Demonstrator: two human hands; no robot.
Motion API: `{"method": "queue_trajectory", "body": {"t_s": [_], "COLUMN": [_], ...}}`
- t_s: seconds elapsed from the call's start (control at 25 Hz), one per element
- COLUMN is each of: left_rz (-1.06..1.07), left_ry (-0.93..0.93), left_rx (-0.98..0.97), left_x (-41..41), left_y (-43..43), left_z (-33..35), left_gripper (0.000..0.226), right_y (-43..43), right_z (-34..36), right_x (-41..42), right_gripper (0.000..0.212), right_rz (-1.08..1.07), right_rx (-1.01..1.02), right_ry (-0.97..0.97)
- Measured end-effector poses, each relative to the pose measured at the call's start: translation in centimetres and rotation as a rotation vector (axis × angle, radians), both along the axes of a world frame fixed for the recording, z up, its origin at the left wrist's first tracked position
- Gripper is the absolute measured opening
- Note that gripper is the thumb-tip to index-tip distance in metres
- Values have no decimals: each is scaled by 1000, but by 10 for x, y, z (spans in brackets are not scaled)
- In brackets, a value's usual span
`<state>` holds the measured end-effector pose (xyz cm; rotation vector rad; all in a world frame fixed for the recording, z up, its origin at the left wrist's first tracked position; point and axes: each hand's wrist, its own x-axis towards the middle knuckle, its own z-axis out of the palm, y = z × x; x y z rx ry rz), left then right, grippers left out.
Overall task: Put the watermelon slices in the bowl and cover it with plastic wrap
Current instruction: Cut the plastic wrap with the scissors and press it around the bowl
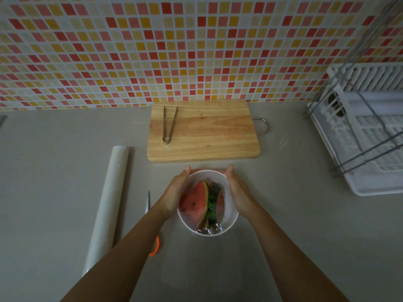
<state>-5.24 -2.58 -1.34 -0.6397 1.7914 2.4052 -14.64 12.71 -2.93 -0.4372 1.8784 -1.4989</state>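
1. Where the left forearm crosses the bench [283, 214] in the head view, the scissors [149, 202] are largely hidden; only a thin blade and a piece of orange handle are shown.
2. The plastic wrap [209, 230] is hard to make out: a crinkled, shiny fold is seen at the near rim of the white bowl [235, 216], and faint straight edges of a clear sheet are traced on the bench around it. Whether the bowl's mouth is fully covered cannot be told.
3. The dish rack [368, 138] is cut off by the right edge of the frame.
4. The bowl is gripped at its sides by the left hand [174, 192] and the right hand [237, 192]; the fingers are curved round the rim, with tips shown at the far side.
5. The watermelon slices [194, 203] are stood inside the bowl, red flesh and green rind leaning together.
6. The bowl is set near the front edge of the cutting board [207, 131], apart from it. Bare bench is left between the bowl and the rack.
7. The roll [109, 203] of wrap, a long pale cylinder, is laid to the left, well apart from the bowl, with the scissors between.
8. The board is of pale grained wood with rounded corners and a wire loop [263, 125] at its right end; metal tongs [169, 125] are laid on its left part.
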Motion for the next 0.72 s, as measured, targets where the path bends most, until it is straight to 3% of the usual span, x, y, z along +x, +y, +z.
{"method": "queue_trajectory", "body": {"t_s": [0.12, 0.4, 0.6, 0.72], "left_rz": [-15, -86, 19, 95], "left_ry": [-54, -170, -260, -343], "left_rx": [-24, -303, -364, -494], "left_x": [0, -2, -5, -9], "left_y": [0, -3, 2, 5], "left_z": [1, 5, 7, 5], "left_gripper": [63, 63, 81, 101], "right_y": [0, -3, -3, 0], "right_z": [3, 11, 10, 8], "right_x": [0, 6, 11, 12], "right_gripper": [82, 96, 82, 92], "right_rz": [-38, -128, -212, -262], "right_rx": [139, 307, 343, 323], "right_ry": [41, 229, 282, 237]}}
